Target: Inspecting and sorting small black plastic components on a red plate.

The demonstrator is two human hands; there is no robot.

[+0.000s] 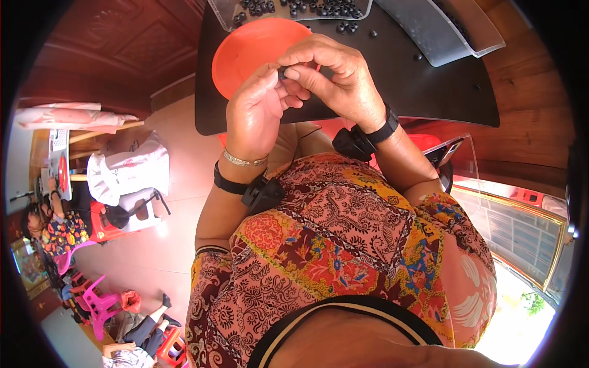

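While you have the small black part [282, 74] pinched between the fingertips of both hands, held up over the near rim of the orange bowl [245, 52], keep your left hand [257, 113] steady and let your right hand [334, 76] do the fine turning. Both hands are closed together on the piece. Work low over the dark bench [429, 92], so a slip drops it there, near the loose black parts [343, 26] and the clear tray [429, 37].

A pale tiled floor [178, 153] is flanked by dark wood panelling [116, 55]; pink plastic chairs [98, 303] are seen lower left.
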